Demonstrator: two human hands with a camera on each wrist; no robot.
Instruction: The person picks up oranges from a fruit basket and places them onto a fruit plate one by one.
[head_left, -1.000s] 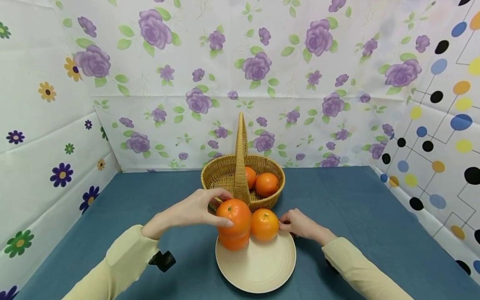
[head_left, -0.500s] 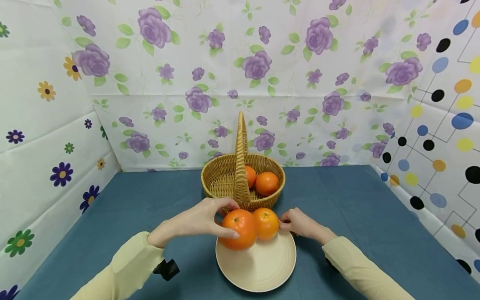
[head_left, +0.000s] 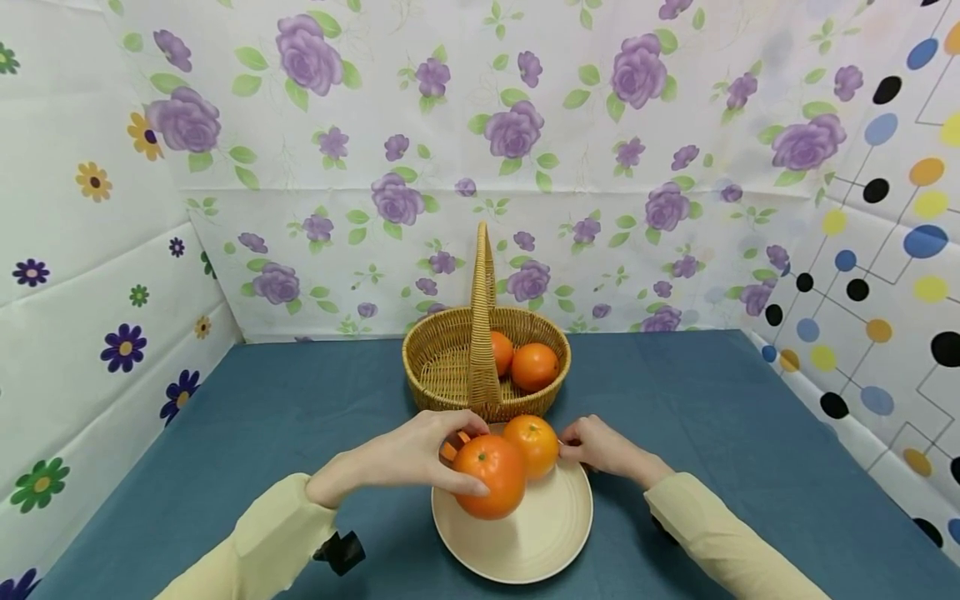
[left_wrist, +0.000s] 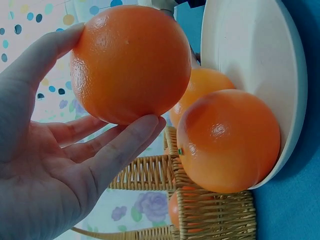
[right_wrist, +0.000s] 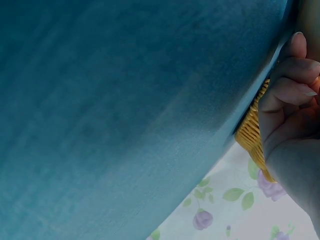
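Over the cream plate [head_left: 517,554], my left hand [head_left: 412,454] holds an orange [head_left: 491,477] between thumb and fingers. In the left wrist view that orange [left_wrist: 131,65] is raised, apart from the two below. One orange [head_left: 534,446] sits toward the back of the plate. A second orange [left_wrist: 228,142] lies on it too, mostly hidden behind the left hand and held orange in the head view. My right hand [head_left: 603,448] is at the plate's right rim, its curled fingers pinching the edge; the right wrist view shows those bent fingers [right_wrist: 292,92].
Behind the plate stands a wicker basket [head_left: 442,354] with a tall arched handle [head_left: 482,308]. Inside its right side lie two oranges [head_left: 534,367]. Blue cloth [head_left: 315,379] covers the table, and a floral curtain [head_left: 337,208] hangs at the back.
The left hand has carried its orange right and toward the front of the plate. The right hand, plate and basket keep their places.
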